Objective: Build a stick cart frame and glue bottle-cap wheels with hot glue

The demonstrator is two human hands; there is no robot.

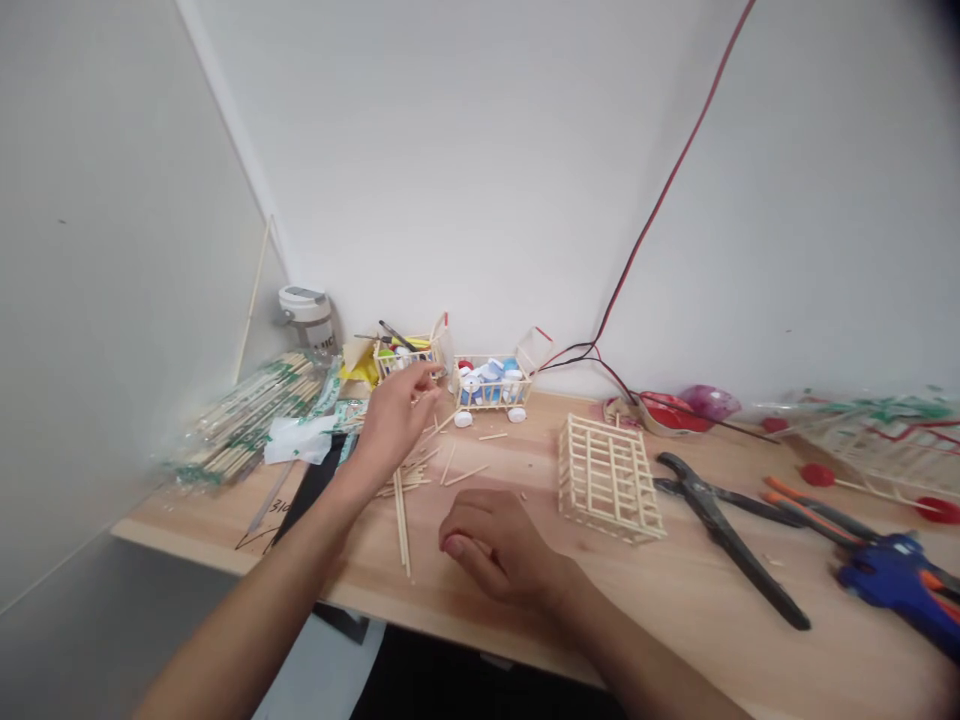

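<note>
My left hand (401, 412) reaches over the loose sticks towards two small stick-built carts, its fingers partly stretched and apart, with nothing visible in them. Just beyond its fingertips stands a cart (386, 365) holding pens and colourful bits. Beside it, another cart (491, 403) on white cap wheels is filled with blue and white bottle caps. Close to the table's front, my right hand (499, 545) is curled closed above the wood; its palm is hidden. Between the hands lie several thin wooden sticks (401, 520). Right of them rests a lattice stick basket (607, 478).
Pliers (720, 540) and a blue hot glue gun (896, 580) lie at the right. Bagged wooden sticks (251, 415) and a white-lidded container (307, 315) occupy the left. A red-black cable (664, 185) runs down the wall to a red bowl (675, 413).
</note>
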